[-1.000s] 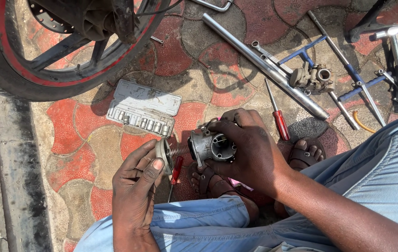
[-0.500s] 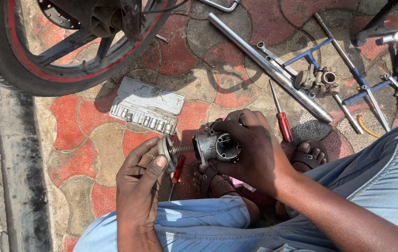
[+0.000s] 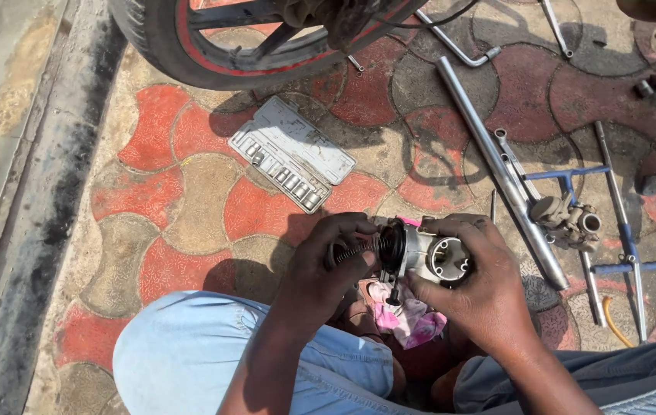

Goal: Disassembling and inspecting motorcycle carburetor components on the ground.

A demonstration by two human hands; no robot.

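Left hand closed on coil spring at black cap of carburettor body. Right hand clamped on same body, held above pink rag. Socket set case on paved floor at 11 o'clock; steel tube at 1 o'clock; motorcycle wheel at 12.

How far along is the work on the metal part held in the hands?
Done: the metal carburettor body is off the motorcycle and in hand, with the socket set case open on the paving. In hand: the right hand grips the body while the left hand holds a spring against its black diaphragm. Left: the spring is still exposed, and another small metal assembly lies loose nearby.
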